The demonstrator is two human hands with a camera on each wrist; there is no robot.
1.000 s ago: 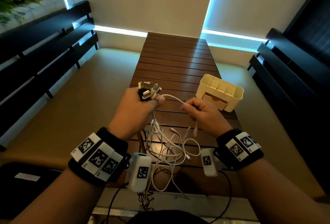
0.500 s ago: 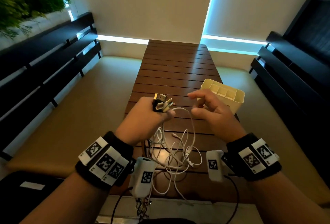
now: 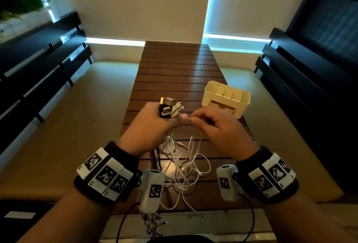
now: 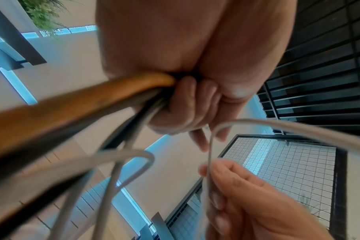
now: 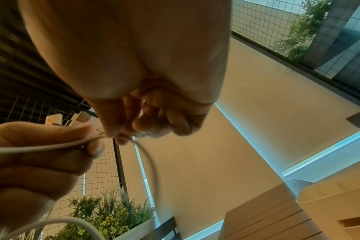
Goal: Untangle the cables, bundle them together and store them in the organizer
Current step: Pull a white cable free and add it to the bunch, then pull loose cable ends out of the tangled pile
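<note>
My left hand (image 3: 153, 124) is raised over the slatted wooden table (image 3: 174, 72) and grips a bunch of cable plugs (image 3: 170, 108) that stick up out of the fist. White cables (image 3: 184, 163) hang from it in a loose tangle down to the table. In the left wrist view an orange cable (image 4: 76, 104) and grey ones run through that fist (image 4: 183, 107). My right hand (image 3: 215, 126) is close beside the left thumb and pinches one white cable (image 5: 148, 155) near its end. The cream organizer (image 3: 226, 99) stands just beyond the right hand.
Dark slatted benches (image 3: 38, 62) run along both sides of the table, with cream floor between. A planter with green plants (image 3: 17, 1) stands at the upper left. The far half of the table holds nothing but bare slats.
My right hand has come back in next to the left thumb and now pinches a white cable, after being apart from it with fingers spread. The left fist stays on the plugs.
</note>
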